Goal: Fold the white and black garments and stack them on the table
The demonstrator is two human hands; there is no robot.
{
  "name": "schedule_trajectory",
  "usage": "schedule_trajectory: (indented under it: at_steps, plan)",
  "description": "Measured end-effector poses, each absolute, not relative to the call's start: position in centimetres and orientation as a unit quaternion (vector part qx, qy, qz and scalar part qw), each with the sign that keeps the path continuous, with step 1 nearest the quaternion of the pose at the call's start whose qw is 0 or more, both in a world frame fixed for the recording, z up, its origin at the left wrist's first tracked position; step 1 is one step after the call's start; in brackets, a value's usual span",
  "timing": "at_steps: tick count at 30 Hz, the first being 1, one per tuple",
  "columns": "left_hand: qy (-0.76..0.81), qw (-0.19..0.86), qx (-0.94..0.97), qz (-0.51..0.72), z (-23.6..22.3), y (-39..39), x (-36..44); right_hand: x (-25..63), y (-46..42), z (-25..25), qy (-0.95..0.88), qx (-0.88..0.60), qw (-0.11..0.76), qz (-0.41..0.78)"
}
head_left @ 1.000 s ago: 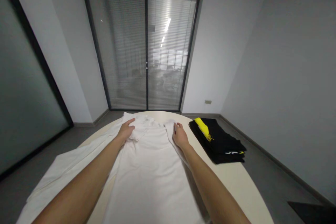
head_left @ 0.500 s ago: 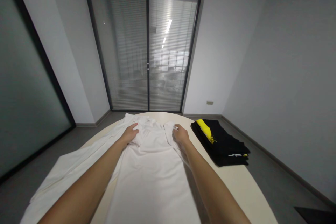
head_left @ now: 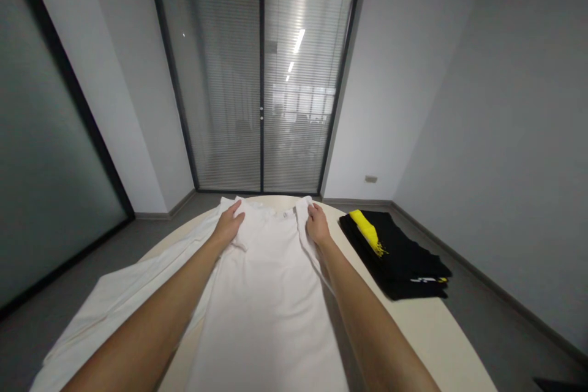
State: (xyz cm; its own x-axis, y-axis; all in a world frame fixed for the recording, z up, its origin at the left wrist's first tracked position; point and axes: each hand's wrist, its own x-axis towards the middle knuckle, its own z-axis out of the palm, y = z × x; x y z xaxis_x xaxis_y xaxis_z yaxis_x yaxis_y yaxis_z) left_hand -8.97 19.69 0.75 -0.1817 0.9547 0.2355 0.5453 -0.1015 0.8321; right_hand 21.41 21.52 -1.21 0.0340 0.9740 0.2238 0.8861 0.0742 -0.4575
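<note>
A white T-shirt (head_left: 271,294) lies lengthwise on the table before me, its collar at the far end and its body running toward me. My left hand (head_left: 228,224) grips the cloth at the far left shoulder, thumb and fingers closing on it. At the far right shoulder, my right hand (head_left: 318,224) pinches the folded edge of the shirt. A small mark shows inside the collar. The fabric between both hands is fairly smooth, with a few creases near the left hand.
More white cloth (head_left: 114,300) lies spread along the left side of the round cream table (head_left: 427,331). A stack of folded black garments (head_left: 399,251) with a yellow print sits at the right. Beyond the table stands a glass door (head_left: 261,86) with blinds.
Both hands have moved slightly farther away, drawing the shoulders of the shirt outward. The collar area is flatter, with fewer wrinkles. My view has shifted a little.
</note>
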Motion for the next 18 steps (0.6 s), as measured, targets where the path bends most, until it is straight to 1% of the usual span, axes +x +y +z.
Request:
schedule_trajectory:
  at_steps: [6,11,14,18]
  plan:
    - [0.643,0.222,0.614,0.401,-0.2,19.7,-8.4,21.5,20.3,-2.2,-0.678,-0.706,0.170,0.116]
    - [0.671,0.220,0.613,0.355,0.0,19.1,-8.9,21.4,19.3,-2.2,-0.686,-0.704,0.132,0.127]
    - [0.685,0.183,0.616,0.342,0.5,18.4,-8.6,21.2,18.7,-1.5,-0.689,-0.702,0.135,0.117]
    - [0.677,0.099,0.642,0.347,1.1,15.8,-6.3,21.6,17.7,-0.2,-0.686,-0.704,0.145,0.108]
